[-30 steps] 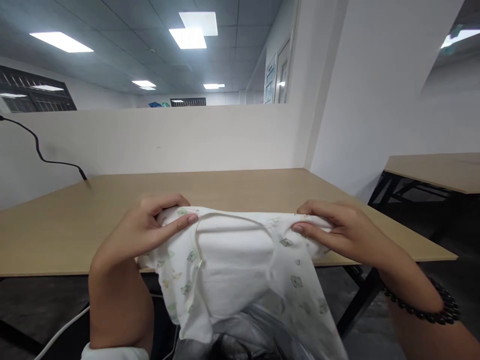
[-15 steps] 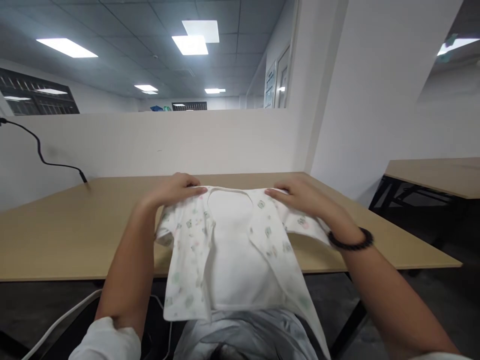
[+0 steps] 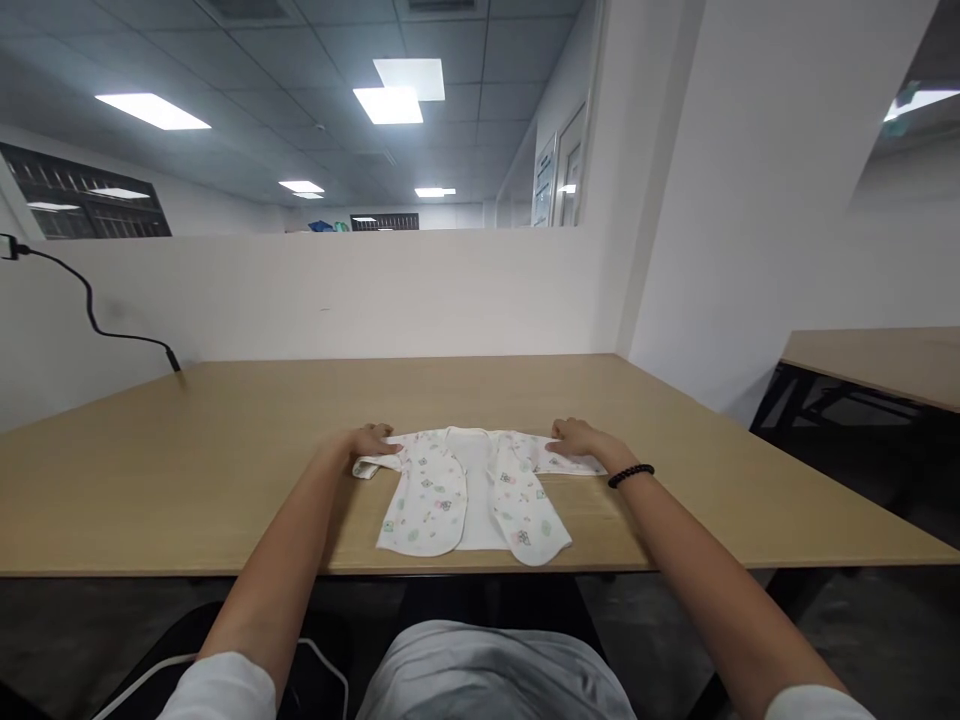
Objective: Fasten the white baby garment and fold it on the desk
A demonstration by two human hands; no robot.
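Observation:
A small white baby shirt [image 3: 427, 495] with a pale print of little figures lies spread on the table, its front open and its plain inner back showing between the two front panels. My left hand [image 3: 373, 441] grips the shoulder end of the sleeve on the left, thumb over the cloth. That sleeve's cuff is bent toward me. On the other side my right hand [image 3: 579, 440], with a dark bead bracelet [image 3: 631, 475] at its wrist, is closed on the top edge of the outstretched right sleeve. The fingertips of both hands are partly hidden behind the cloth.
The wooden table [image 3: 225, 480] ends in a straight front edge just below the shirt's hem. A low white partition [image 3: 420, 295] stands along its back. A black bendable cable [image 3: 94, 310] rises at the far left. Another table [image 3: 877, 360] is at the right.
The shirt has come down from being held up over the table's front edge and now lies flat on it. Both hands moved down and forward with it.

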